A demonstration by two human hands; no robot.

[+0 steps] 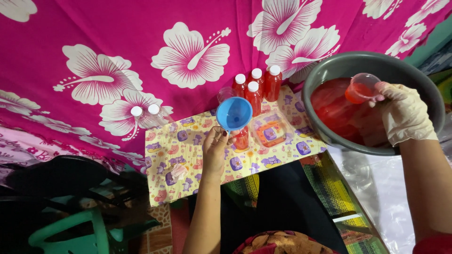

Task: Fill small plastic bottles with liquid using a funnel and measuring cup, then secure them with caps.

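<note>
The grey basin (423, 89) of red liquid sits at my right. My gloved right hand (404, 113) grips a small cup (361, 87) of red liquid above it. My left hand (215, 149) pinches the blue funnel (234, 113) on a part-filled bottle (241, 139).

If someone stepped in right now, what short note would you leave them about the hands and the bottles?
Left hand: bare, steadies a bottle with a blue funnel on top; the bottle is partly filled with red.
Right hand: gloved, holds a clear cup of red liquid over the grey basin.
Done: four capped red bottles stand behind.
Left: two clear capped bottles look empty.
</note>
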